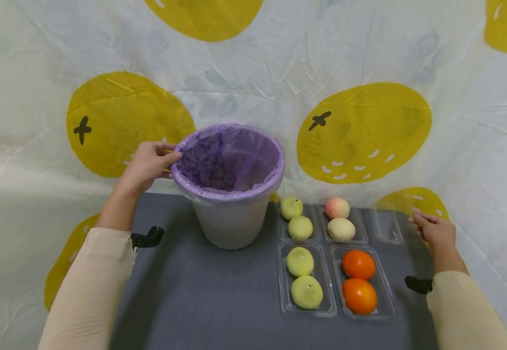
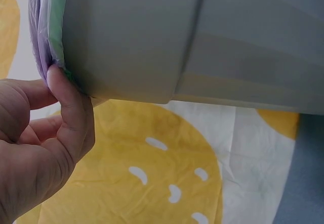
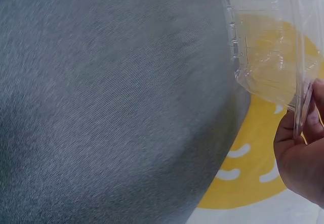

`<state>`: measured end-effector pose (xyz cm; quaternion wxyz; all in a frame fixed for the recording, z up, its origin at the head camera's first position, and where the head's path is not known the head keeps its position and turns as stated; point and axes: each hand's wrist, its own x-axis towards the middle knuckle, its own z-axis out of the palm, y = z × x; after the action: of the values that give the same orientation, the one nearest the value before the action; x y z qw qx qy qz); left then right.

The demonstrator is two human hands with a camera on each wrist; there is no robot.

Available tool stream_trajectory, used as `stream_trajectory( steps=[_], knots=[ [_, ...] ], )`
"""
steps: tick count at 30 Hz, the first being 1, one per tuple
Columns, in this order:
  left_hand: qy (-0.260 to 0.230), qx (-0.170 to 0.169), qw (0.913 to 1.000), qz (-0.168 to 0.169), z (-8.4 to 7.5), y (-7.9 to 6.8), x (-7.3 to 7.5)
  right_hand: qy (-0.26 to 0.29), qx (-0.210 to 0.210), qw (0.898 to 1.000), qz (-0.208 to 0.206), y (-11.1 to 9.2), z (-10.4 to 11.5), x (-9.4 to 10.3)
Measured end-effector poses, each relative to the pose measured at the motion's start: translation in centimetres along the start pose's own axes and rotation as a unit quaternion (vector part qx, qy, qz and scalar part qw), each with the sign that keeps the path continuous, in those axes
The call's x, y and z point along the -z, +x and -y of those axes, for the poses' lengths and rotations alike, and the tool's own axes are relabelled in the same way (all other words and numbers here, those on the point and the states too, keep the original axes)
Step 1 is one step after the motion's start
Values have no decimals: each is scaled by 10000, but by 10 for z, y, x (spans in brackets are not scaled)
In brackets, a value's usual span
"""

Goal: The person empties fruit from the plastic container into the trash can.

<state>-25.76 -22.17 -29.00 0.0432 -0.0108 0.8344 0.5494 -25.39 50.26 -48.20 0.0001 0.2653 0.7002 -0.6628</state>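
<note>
A light grey trash can (image 1: pixel 231 226) stands upright on the dark table, lined with a purple bag (image 1: pixel 224 194) folded over its rim. My left hand (image 1: pixel 146 165) pinches the bag-covered rim at its left side. In the left wrist view, the thumb and fingers of that hand (image 2: pixel 55 138) close on the rim where the purple bag (image 2: pixel 41 27) wraps over. Far to the right, my right hand (image 1: pixel 438 233) holds a clear plastic container (image 1: pixel 386 226) by its edge. In the right wrist view the container (image 3: pixel 266 52) is tilted, with nothing showing inside it.
Between the hands sit clear trays holding yellow-green fruits (image 1: pixel 300 262), a peach (image 1: pixel 337 208) beside a pale fruit (image 1: pixel 341 229), and orange-red round fruits (image 1: pixel 359 295). Behind the dark table (image 1: pixel 218 296) hangs a white cloth (image 1: pixel 244 73) with yellow prints.
</note>
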Motion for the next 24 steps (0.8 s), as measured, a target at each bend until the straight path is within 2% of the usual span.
stream_trajectory(
  steps=[3, 5, 7, 12, 18, 24],
  knots=[
    [3, 0, 10000, 14, 1, 0, -1, -551, 59, 9985, 21, 3, -8, 6],
    [-2, 0, 10000, 31, 1, 1, -1, -1069, 150, 9942, -3, 5, -12, 8],
    [-5, 7, 10000, 27, 2, 2, -1, -1338, 340, 9904, 35, 5, -16, 8],
    [37, 1, 10000, -19, 2, 2, 0, -1122, 624, 9916, 162, 4, -23, 4],
    [119, -50, 9999, -51, -2, 1, 0, -1484, 685, 9855, 461, 7, -30, 2],
    [146, -29, 9999, -44, -2, -1, -1, -1346, 627, 9876, 513, 11, -32, 1]
  ],
)
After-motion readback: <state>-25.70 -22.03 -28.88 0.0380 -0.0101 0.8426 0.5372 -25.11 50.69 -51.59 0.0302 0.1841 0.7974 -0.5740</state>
